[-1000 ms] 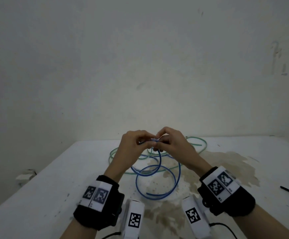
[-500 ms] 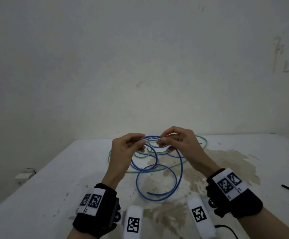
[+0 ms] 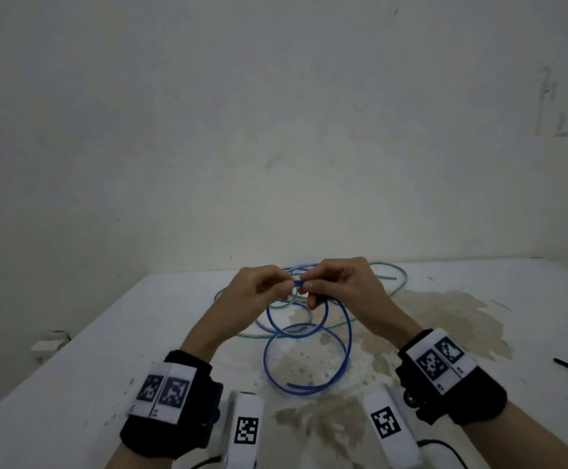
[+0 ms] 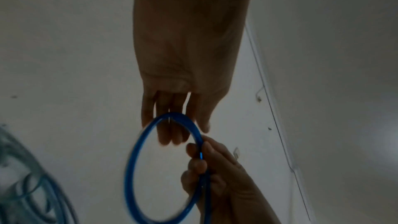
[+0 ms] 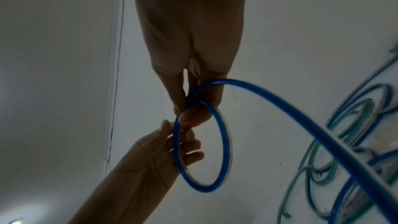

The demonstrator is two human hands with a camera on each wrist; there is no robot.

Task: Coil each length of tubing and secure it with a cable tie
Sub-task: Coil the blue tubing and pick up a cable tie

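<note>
Both hands pinched the blue tube above the table.

The left hand (image 3: 255, 292) and right hand (image 3: 340, 289) met fingertip to fingertip, fingers curled around the blue tube (image 3: 309, 336); its loops hung to the table (image 3: 73, 384), over the green tube (image 3: 387, 275).

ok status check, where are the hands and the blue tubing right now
Left hand and right hand both pinch the blue tubing, raised over the table. Small loop formed, rest trails down. Green tubing lies beneath. No tie on yet.
</note>
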